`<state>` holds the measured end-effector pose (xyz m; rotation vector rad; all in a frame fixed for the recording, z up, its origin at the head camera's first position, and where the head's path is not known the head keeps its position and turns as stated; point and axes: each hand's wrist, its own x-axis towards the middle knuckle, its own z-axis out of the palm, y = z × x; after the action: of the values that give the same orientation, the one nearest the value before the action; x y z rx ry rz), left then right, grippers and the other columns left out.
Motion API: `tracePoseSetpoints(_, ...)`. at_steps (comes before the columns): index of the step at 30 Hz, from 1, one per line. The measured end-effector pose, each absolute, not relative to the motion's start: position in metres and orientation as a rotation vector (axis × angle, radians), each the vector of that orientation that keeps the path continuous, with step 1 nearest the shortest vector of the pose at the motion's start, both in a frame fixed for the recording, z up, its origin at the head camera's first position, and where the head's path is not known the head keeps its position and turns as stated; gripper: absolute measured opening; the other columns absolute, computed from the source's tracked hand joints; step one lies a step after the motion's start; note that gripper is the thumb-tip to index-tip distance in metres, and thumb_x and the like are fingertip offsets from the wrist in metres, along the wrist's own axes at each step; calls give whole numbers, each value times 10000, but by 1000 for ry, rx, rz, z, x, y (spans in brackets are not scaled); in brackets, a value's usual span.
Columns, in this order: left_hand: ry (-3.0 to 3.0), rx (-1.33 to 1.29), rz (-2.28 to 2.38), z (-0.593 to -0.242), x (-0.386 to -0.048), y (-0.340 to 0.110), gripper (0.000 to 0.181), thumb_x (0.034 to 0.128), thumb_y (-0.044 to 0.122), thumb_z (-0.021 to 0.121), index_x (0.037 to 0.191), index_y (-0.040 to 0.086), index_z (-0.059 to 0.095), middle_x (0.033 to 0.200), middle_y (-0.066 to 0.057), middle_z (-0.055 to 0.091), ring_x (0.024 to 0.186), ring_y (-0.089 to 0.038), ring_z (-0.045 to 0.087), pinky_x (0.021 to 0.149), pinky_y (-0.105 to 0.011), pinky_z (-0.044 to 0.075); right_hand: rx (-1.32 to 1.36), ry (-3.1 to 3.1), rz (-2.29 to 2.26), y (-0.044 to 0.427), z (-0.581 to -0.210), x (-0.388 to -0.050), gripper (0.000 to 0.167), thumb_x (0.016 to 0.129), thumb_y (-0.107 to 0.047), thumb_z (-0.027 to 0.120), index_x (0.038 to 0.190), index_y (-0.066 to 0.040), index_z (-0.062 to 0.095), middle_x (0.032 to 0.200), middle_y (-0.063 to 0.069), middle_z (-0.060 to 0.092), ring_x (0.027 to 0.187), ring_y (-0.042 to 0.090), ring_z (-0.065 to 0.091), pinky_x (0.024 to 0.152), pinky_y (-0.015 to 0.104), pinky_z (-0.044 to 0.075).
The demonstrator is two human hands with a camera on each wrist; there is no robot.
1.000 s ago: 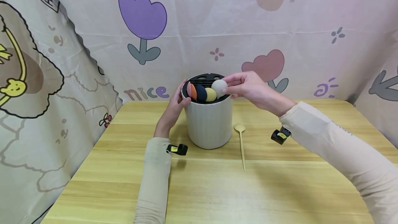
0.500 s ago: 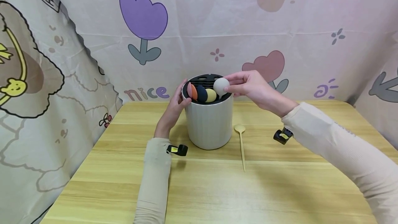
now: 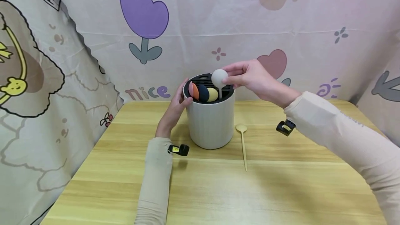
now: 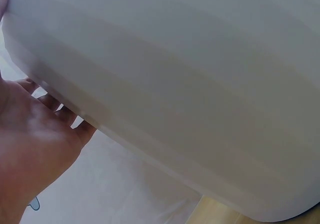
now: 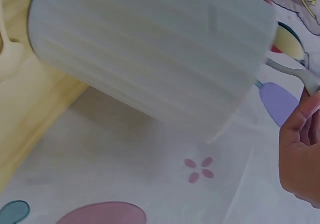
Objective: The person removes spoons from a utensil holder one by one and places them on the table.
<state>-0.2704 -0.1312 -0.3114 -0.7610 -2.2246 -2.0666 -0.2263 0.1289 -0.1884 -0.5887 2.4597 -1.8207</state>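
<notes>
In the head view my right hand (image 3: 254, 79) pinches a light grey spoon (image 3: 219, 78) by its bowl. The spoon's handle goes down into the black slotted top (image 3: 200, 79) of a white ribbed utensil holder (image 3: 210, 124); its lower end is hidden. My left hand (image 3: 176, 108) holds the holder's left side, thumb at the front rim and fingers around the far side, as the left wrist view of the hand (image 4: 45, 129) also shows. Beside the grey spoon, a yellow spoon (image 3: 213, 94), a navy one (image 3: 203, 93), an orange one (image 3: 196, 92) and a pink one (image 3: 191, 89) stand in the holder.
A pale yellow spoon (image 3: 242, 145) lies on the wooden table (image 3: 212, 190), right of the holder. Behind the table hangs a printed cloth (image 3: 200, 16), and another cloth side (image 3: 31, 141) runs along the left.
My right hand has risen a little with the grey spoon, so more of its handle shows above the holder. The left hand and the holder have stayed in place.
</notes>
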Motion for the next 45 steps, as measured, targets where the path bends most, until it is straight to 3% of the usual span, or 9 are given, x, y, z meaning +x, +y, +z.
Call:
tracePoseSetpoints(7,-2233,-748,-2067,-311,-270,-132,1199,631,800,670,1557,221,175,1579,-79,181,1419,-248,225,1135,-510,176,-551,2408,-1963,132,-170,-221,373,856,-5,713,1222,6,643,906,0,721,826,115,640,664,242,516)
tracePoseSetpoints(13,-2230,-756,-2077,-311,-271,-132,1215,622,802,674,1559,215,171,1574,-81,191,1409,-245,240,1135,-496,188,-529,2287,-2121,138,-163,-213,301,804,3,767,1095,-55,716,871,52,712,726,141,590,584,205,482)
tracePoseSetpoints(19,-2227,-765,-2074,-311,-270,-131,1201,634,799,668,1558,213,172,1574,-83,190,1414,-254,230,1134,-510,180,-601,2134,-2262,139,-150,-208,244,775,55,772,1004,-24,745,874,97,720,670,143,553,562,188,457)
tracePoseSetpoints(24,-2228,-751,-2077,-310,-269,-130,1214,617,808,671,1557,222,174,1576,-69,189,1416,-247,227,1132,-512,182,-683,2164,-2297,141,-143,-204,244,777,46,773,1010,-24,748,894,88,729,732,133,609,605,189,474)
tracePoseSetpoints(35,-2237,-752,-2068,-310,-268,-130,1199,629,804,666,1558,226,175,1577,-66,189,1412,-241,238,1133,-504,189,-846,1887,-2480,146,-128,-197,292,760,154,729,1043,90,696,917,178,706,691,192,594,524,219,466)
tracePoseSetpoints(45,-2243,-747,-2058,-310,-269,-131,1202,630,814,653,1559,229,165,1582,-65,176,1412,-243,233,1132,-505,193,-861,1849,-2500,150,-125,-197,298,762,165,720,1051,103,688,937,197,702,720,211,604,532,231,471)
